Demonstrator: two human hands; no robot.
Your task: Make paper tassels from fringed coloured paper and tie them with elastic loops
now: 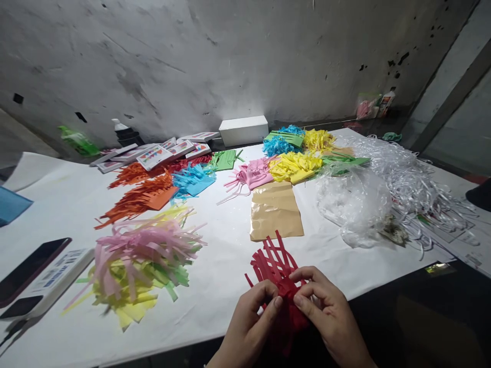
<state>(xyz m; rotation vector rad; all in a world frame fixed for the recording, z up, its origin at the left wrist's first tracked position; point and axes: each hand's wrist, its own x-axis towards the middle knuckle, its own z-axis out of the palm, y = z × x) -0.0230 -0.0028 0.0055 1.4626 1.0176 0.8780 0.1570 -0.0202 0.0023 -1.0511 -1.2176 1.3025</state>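
Note:
Between my two hands is a dark red tissue paper tassel [274,260], its cut strips fanned out toward the table. My left hand [255,317] pinches its middle from the left, thumb and forefinger pressed together. From the right, my right hand [326,306] grips the same red paper with bent fingers. The lower part of the tassel hangs in shadow below the table's front edge. Just beyond the strips lies a flat tan paper sheet [276,212] with a shiny strip along its left side.
Pink and yellow tassels [141,255] are heaped at the left front, with orange tassels [141,197] behind. A phone [34,266] lies far left. Printed boxes [153,156] and a white box [244,131] line the back. Clear plastic bags [353,204] and white string [406,174] cover the right.

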